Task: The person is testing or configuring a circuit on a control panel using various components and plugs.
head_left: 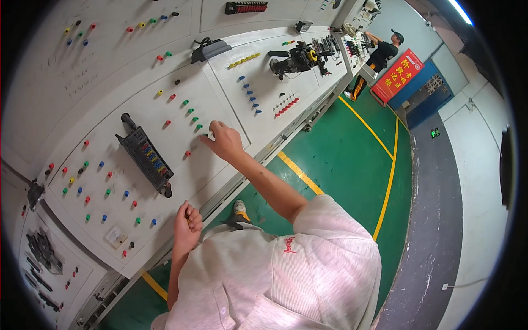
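Observation:
My right hand (pixel 223 142) is over the sloping white panel (pixel 99 137), its curled fingers apart beside a green terminal (pixel 199 127) at the end of a short green row. A red terminal (pixel 188 153) sits just below it. My left hand (pixel 187 223) is closed around something small, mostly hidden, near the panel's lower edge. Between and above my hands, a black fuse box (pixel 144 158) with coloured fuses is mounted on the panel, with red, green, blue, yellow and black terminals (pixel 126 193) around it.
An adjoining panel section (pixel 231 82) carries a black mechanical assembly (pixel 291 65) and coloured connector rows. A co-worker in dark clothes (pixel 379 58) stands at the far bench, beside a red sign board (pixel 397 77). Green floor (pixel 346 159) with yellow lines runs along my right.

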Available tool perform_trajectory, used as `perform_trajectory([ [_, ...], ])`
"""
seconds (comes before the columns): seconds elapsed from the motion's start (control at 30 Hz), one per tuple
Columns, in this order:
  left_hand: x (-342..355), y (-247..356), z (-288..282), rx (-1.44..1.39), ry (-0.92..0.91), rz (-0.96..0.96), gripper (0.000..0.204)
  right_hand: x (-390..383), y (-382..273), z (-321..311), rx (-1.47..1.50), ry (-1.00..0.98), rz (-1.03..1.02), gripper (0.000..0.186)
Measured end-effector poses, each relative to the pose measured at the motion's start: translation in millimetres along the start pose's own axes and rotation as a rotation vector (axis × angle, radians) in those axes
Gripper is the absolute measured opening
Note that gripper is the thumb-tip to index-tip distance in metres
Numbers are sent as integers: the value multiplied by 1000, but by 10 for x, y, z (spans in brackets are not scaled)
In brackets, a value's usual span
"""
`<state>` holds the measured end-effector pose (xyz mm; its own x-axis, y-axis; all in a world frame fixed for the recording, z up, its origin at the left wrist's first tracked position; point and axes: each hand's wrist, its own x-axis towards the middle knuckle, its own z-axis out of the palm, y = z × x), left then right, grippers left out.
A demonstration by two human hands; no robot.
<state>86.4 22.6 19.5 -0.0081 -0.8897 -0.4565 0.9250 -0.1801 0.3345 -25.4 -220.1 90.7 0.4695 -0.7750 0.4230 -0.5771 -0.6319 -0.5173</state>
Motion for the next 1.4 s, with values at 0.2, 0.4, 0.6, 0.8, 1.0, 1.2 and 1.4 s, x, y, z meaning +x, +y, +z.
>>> perform_trajectory([
  [0.2,4,-15,44,-10,3,-34,32,54,129,137,-188,-73,-151,20],
  [0.4,-2,-18,45,-42,4,-49,31,111,180,133,-335,-214,-267,22],
  [0.6,98,-51,-29,-154,-28,-117,29,285,94,-8,-557,-529,-285,20],
  [0.8,150,-81,-110,-284,-5,-144,28,260,88,155,-472,-456,-281,17],
  [1.0,234,-81,-73,-300,-47,-208,25,278,131,57,-607,-490,-230,13],
  [1.2,207,-65,-27,-253,68,-111,26,234,207,72,-525,-296,-462,15],
  [1.4,261,-132,-140,-257,-14,-152,26,277,168,121,-604,-422,-456,15],
])
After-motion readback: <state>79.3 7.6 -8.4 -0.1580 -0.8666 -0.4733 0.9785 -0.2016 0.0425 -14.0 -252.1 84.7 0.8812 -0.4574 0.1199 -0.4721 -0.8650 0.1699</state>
